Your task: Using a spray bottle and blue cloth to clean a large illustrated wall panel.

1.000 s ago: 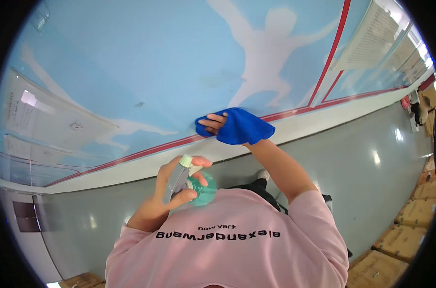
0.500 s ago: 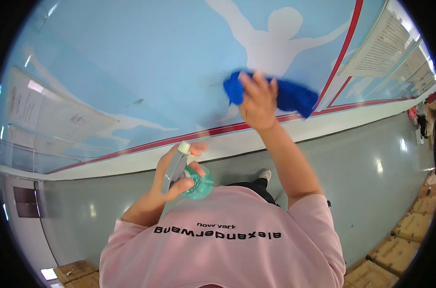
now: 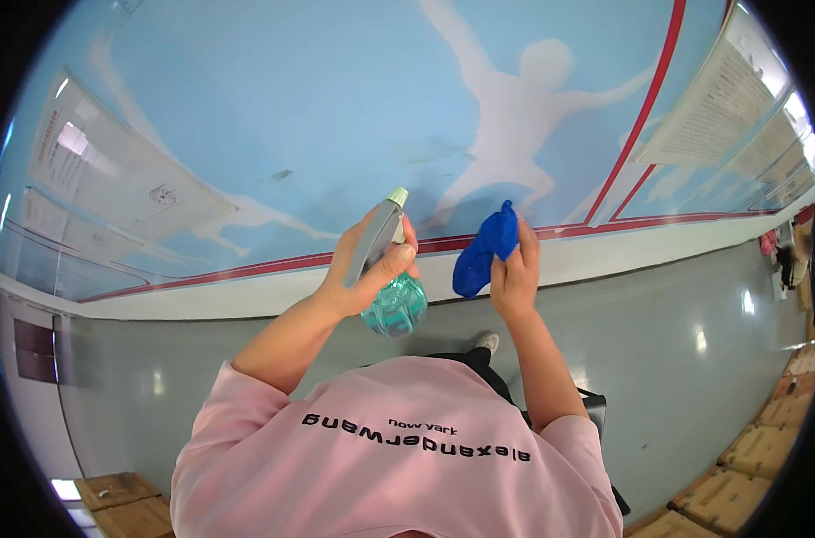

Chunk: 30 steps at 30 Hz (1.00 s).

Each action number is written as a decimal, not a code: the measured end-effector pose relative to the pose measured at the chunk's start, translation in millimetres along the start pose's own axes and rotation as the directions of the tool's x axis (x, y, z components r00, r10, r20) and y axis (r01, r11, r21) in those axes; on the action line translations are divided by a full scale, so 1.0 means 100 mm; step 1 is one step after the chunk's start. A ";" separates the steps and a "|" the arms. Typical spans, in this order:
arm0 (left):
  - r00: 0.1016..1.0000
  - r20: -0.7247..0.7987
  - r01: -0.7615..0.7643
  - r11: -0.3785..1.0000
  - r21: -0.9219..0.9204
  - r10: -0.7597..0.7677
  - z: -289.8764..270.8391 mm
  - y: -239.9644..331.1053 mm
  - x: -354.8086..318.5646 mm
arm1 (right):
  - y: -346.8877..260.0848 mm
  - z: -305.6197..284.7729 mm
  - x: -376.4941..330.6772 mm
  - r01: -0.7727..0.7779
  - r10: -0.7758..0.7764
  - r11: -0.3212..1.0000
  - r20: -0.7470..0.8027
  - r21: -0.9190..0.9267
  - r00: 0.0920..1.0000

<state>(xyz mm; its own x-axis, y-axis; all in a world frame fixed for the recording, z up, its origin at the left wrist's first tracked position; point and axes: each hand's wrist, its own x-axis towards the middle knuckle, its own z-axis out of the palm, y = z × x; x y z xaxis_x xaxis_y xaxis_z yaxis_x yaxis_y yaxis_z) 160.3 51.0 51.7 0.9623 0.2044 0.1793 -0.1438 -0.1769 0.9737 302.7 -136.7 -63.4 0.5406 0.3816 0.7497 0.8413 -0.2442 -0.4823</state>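
Observation:
My left hand (image 3: 371, 260) is wrapped round the neck of a spray bottle (image 3: 395, 307), a clear green one with a grey trigger head and a pale green nozzle. The nozzle points up toward the wall. A blue cloth (image 3: 486, 255) is pinched in my right hand (image 3: 518, 273), bunched and hanging to the left of the fingers, apart from the wall. Before me is a light blue wall (image 3: 335, 108) with white human silhouettes and red stripes. Greyish smudges (image 3: 430, 151) and a small dark mark (image 3: 283, 174) show on it.
Printed sheets (image 3: 125, 166) hang on the wall at left, with another notice (image 3: 708, 108) at right. Wooden boxes (image 3: 721, 498) line the lower right, and more boxes (image 3: 120, 502) stand at lower left. A black object (image 3: 594, 408) is by my right elbow. The floor (image 3: 201, 359) is grey.
My right hand has come off the wall and drawn down toward me with the cloth, now bunched up. My left hand has raised the spray bottle toward the wall and gripped it more firmly.

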 end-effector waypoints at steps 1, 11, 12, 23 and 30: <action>0.999 0.020 0.031 0.995 -0.097 -0.029 -0.04 -0.06 -0.03 | -0.02 -0.01 0.02 0.006 -0.006 1.000 0.005 0.003 1.000; 0.995 -0.099 -0.010 1.000 -0.009 0.009 -0.39 -0.22 -0.94 | -0.23 -0.11 0.89 0.094 -0.099 0.995 -0.373 -0.031 0.923; 0.995 -0.099 -0.010 1.000 -0.015 0.009 -0.43 -0.27 -1.07 | -0.24 -0.07 1.03 0.095 -0.101 0.995 -0.369 -0.034 0.924; 0.948 -0.235 0.192 0.975 -0.115 -0.215 -0.61 -0.36 -1.75 | -0.97 0.73 1.69 0.434 -0.553 0.829 -0.407 -0.352 0.727; 0.989 -0.136 0.052 0.993 -0.104 -0.066 -0.55 -0.39 -1.72 | 0.04 0.67 0.30 0.643 -0.573 0.741 0.316 -0.194 0.756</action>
<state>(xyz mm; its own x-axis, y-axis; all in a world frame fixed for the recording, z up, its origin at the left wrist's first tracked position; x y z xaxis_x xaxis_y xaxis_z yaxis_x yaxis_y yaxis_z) -12.3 75.6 -8.9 0.9295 0.3444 0.1322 -0.1170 -0.0647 0.9910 322.0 -66.1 -73.1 -0.0738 0.7100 0.7004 0.9711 -0.1085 0.2124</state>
